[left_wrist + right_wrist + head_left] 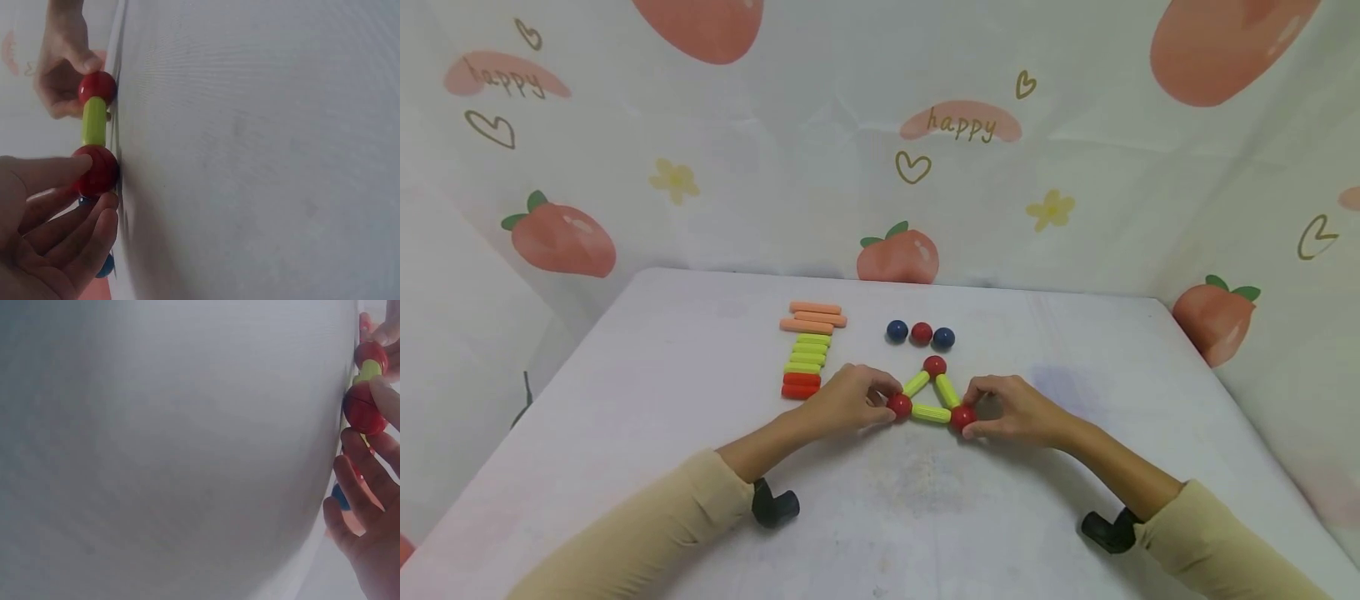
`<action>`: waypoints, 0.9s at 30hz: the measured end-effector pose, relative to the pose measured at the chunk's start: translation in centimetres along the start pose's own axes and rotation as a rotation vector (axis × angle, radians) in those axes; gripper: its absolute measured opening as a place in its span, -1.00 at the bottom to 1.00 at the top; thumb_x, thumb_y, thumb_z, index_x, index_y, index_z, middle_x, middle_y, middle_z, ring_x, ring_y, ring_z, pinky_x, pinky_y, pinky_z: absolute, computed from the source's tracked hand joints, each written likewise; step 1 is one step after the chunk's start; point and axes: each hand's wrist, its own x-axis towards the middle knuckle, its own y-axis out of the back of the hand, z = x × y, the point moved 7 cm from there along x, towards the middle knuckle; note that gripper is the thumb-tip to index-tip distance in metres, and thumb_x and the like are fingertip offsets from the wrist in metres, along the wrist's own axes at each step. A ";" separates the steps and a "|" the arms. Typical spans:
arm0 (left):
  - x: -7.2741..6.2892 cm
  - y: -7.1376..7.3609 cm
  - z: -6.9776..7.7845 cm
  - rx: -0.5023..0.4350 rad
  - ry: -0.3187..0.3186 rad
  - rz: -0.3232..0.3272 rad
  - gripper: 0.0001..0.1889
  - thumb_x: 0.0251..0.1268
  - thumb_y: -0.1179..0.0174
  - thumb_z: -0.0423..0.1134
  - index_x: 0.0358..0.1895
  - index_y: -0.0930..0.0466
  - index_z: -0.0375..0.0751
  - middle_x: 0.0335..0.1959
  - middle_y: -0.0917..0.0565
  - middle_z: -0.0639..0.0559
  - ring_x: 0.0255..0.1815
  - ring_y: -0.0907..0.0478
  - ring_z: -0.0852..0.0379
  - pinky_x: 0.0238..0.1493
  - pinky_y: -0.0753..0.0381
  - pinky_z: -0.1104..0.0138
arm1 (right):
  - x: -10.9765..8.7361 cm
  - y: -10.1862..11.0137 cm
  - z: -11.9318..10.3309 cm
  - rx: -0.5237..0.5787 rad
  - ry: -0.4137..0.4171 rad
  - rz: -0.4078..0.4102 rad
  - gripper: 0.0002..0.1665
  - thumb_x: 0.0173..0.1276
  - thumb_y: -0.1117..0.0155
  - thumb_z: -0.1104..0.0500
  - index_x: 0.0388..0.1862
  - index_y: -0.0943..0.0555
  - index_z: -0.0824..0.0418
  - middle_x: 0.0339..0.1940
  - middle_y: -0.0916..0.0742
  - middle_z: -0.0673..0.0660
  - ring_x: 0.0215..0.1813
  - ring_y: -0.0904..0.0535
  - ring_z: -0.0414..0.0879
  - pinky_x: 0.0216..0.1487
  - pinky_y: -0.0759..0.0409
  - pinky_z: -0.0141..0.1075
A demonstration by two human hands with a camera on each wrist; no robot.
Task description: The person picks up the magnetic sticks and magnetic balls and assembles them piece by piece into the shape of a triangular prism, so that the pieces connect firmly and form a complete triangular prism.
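Note:
Three red balls and three yellow-green rods form a triangle on the table. My left hand (852, 400) pinches the red ball at the left corner (899, 406) between thumb and fingers. At the right corner, my right hand (1017, 411) pinches another red ball (962, 418). A yellow-green rod (932, 414) joins these two balls along the near side. The far red ball (935, 366) tops the triangle, with a rod (916, 383) down to the left and a rod (948, 391) down to the right. In the left wrist view, thumb and fingertips sit around the red ball (97, 171).
Behind the triangle lie a blue ball (897, 332), a red ball (922, 333) and another blue ball (943, 338) in a row. Left of them, orange rods (817, 318), yellow-green rods (808, 354) and red rods (801, 385) are lined up. A printed cloth (820, 192) hangs behind the table.

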 end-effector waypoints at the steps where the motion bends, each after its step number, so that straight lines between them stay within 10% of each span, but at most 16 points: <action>1: 0.0 0.0 0.0 -0.002 -0.002 0.004 -0.64 0.18 -0.42 -0.31 0.08 -0.69 -0.21 -0.17 -0.75 0.04 -0.22 -0.65 0.19 -0.14 -0.65 0.41 | 0.1 0.0 0.0 -0.002 0.003 0.000 -0.66 0.14 -0.57 0.01 -0.20 -0.63 0.05 -0.26 -0.70 -0.14 -0.13 -0.58 -0.08 -0.06 -0.66 -0.22; 11: 0.1 0.0 -0.3 0.016 -0.013 0.042 -0.69 0.16 -0.45 -0.24 -0.01 -0.72 -0.12 -0.22 -0.74 0.12 -0.27 -0.60 0.22 -0.19 -0.62 0.44 | 3.3 1.5 -0.5 -0.065 -0.127 0.154 -0.52 0.34 -0.37 0.04 0.15 -0.58 0.25 -0.04 -0.72 0.14 -0.04 -0.65 0.01 -0.03 -0.68 -0.10; 27: 0.1 -0.2 -0.3 -0.010 -0.030 0.029 -0.72 0.15 -0.47 -0.23 -0.06 -0.73 -0.11 -0.22 -0.74 0.15 -0.29 -0.60 0.24 -0.20 -0.62 0.43 | 6.2 0.0 -0.5 -0.121 -0.164 0.034 -0.56 0.46 -0.23 0.16 0.26 -0.53 0.30 -0.30 -0.60 0.06 -0.19 -0.50 -0.04 -0.20 -0.54 -0.27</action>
